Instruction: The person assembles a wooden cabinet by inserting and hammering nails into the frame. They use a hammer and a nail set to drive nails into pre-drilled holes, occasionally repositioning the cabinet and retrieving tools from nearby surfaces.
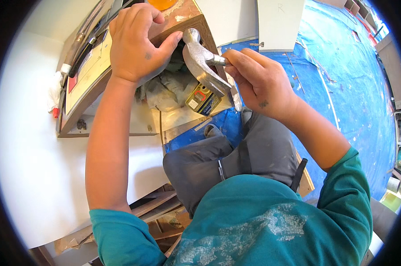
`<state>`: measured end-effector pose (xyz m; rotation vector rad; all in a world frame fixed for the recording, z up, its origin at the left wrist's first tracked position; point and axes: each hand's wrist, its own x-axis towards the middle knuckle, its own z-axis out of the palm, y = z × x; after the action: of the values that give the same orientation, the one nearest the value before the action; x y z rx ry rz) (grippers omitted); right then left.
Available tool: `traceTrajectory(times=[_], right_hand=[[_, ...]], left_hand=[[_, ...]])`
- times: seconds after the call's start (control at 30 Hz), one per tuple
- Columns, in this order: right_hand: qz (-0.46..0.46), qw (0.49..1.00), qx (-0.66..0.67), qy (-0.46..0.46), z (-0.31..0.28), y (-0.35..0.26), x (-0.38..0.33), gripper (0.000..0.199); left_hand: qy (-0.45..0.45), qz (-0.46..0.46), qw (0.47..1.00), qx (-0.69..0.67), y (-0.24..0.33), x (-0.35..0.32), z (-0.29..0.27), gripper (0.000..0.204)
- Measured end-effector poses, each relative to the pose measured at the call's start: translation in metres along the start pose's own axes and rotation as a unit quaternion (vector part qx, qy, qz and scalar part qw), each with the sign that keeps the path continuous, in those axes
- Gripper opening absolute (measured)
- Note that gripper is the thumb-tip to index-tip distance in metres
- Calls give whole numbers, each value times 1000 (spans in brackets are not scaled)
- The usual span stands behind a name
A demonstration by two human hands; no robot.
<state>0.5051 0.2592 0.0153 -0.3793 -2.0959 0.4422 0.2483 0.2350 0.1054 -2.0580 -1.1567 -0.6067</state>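
Note:
My right hand (pixel 262 84) is closed round the handle of a claw hammer (pixel 197 60), close below its metal head. The rounded striking end points away from me, and the claw slants down to the right. Against the top edge of a wooden cabinet (pixel 205 33) rests my left hand (pixel 136 46), its thumb stretched toward the hammer head and its other fingers bent, apart from the thumb. No object shows in it. Inside the cabinet, below the hammer, lies a yellow and black tape measure (pixel 203 98) beside crumpled greyish plastic or cloth (pixel 165 91).
Long-handled tools (pixel 78 48) lie along the cabinet's left side by a white wall (pixel 36 146). Blue sheeting (pixel 351 88) covers the floor at right, with a white panel (pixel 280 26) at the far side. Wood scraps (pixel 160 206) lie low at left.

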Motion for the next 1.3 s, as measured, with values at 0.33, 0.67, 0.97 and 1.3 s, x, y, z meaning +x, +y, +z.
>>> traceTrajectory(times=[0.33, 0.67, 0.97, 1.3], right_hand=[[177, 978, 83, -72, -20, 1, -51, 13], [382, 890, 30, -247, -22, 26, -219, 15], [388, 892, 24, -232, -15, 35, -222, 13], [419, 866, 46, -270, -22, 37, -209, 17]], left_hand=[[-45, -35, 998, 2, -4, -5, -2, 38], [23, -118, 992, -29, 38, 18, 27, 32], [6, -125, 991, -44, 38, 22, 30, 31], [5, -142, 988, -60, 40, 22, 28, 34]])
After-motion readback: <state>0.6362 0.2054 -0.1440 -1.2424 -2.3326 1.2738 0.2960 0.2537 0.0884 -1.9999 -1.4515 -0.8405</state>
